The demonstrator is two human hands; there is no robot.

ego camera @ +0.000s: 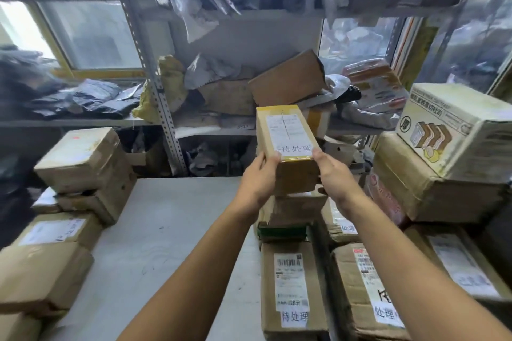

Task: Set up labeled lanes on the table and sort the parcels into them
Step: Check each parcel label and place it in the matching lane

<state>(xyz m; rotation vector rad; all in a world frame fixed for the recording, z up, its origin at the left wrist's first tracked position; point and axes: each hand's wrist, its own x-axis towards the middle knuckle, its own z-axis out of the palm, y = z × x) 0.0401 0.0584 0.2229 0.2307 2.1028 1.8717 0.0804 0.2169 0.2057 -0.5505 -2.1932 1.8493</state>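
A small brown cardboard parcel (286, 133) with a white shipping label and a handwritten sticker is held up above the middle-right stack. My left hand (259, 181) grips its near left corner, and my right hand (333, 176) grips its near right corner. Below it lies a stack of parcels (293, 213) on the grey table (166, 230). In front of that stack lie two more stickered parcels, one (291, 288) beside the other (368, 293).
Piled brown boxes (86, 171) line the table's left side. Large cartons (454, 130) are stacked at the right. Behind the table stands a metal shelf (163, 97) crammed with bags and boxes.
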